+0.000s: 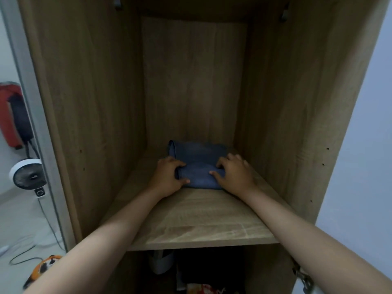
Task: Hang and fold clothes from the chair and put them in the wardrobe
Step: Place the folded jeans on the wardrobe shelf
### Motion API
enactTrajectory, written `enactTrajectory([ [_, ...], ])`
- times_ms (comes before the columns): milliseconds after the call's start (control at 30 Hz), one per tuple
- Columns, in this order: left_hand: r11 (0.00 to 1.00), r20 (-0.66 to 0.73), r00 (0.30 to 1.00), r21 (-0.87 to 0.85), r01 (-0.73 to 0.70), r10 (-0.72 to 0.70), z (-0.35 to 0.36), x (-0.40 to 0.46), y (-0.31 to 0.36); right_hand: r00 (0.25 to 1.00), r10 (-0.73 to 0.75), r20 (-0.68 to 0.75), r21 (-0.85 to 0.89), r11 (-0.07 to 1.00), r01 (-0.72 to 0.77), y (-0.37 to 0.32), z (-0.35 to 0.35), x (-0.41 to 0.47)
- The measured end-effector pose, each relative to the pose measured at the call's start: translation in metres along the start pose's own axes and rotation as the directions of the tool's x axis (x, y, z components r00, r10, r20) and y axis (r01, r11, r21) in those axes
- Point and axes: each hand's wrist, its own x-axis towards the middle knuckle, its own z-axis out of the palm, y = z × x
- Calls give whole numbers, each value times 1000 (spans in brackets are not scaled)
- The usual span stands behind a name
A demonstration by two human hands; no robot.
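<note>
Blue denim, folded small: the folded jeans (197, 164) lie on the wardrobe shelf (197, 219), toward the back and about centred between the side walls. Left hand (168, 177) grips the garment's left edge, fingers curled over the top, thumb pressed along the near fold. Right hand (233, 174) holds the right edge the same way, fingers bent over the cloth, thumb tip on the upper face. Both forearms reach in from the lower corners of the view, bare.

The shelf is light wood-grain board; near half bare. Wardrobe (91, 102) walls and back panel are the same wood grain, darker in shade at the top.

Below the shelf, a dim compartment: a pale container (161, 263) at left, dark items beside it, something red and white at the bottom edge, too dark to identify.

Outside, left: small white fan (28, 176) on the floor with a trailing cable (48, 221), a red object (10, 113) against the wall, an orange plush toy (42, 270) at the lower left.
</note>
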Motion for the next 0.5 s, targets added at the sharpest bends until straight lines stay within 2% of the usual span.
enactTrajectory([
  [67,999,-98,995,51,-8,13,-4,-7,7,998,57,33,30,998,-58,-5,-7,-8],
  [133,997,-86,995,70,-41,47,-3,-13,11,992,66,109,33,997,-70,-11,-10,-17],
  [233,998,38,999,56,-24,22,-1,-14,13,968,57,245,51,996,-71,-19,-8,-26],
  [300,999,158,986,36,41,-46,-2,-12,10,935,62,350,71,993,-92,-21,-5,-25],
  [400,990,368,919,31,137,-138,-5,-12,4,859,86,504,78,986,-145,-22,-2,-14],
  [433,989,409,902,22,146,-142,-7,-14,4,839,100,535,81,982,-168,-23,-3,-10],
  [500,985,401,905,-30,170,-144,-10,-18,7,825,124,551,107,970,-218,-27,-8,-7],
])
